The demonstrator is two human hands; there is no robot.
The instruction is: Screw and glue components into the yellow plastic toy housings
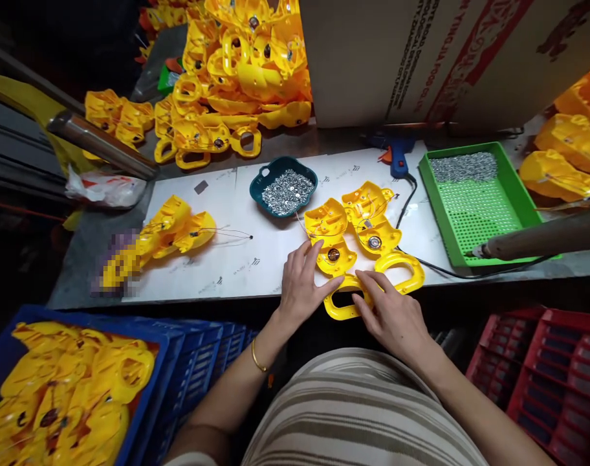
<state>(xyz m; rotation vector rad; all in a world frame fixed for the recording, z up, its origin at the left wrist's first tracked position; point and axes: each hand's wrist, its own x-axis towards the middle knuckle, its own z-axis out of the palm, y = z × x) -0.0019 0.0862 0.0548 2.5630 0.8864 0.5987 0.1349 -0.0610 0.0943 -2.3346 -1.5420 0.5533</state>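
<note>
Box (421, 58) reads "FOOD CO."; both hands' fingers (302, 259) flat, open on yellow shells (363, 239).

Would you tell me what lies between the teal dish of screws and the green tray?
In the head view, between the teal dish and the green tray lie two open yellow shells and a black cable.
</note>
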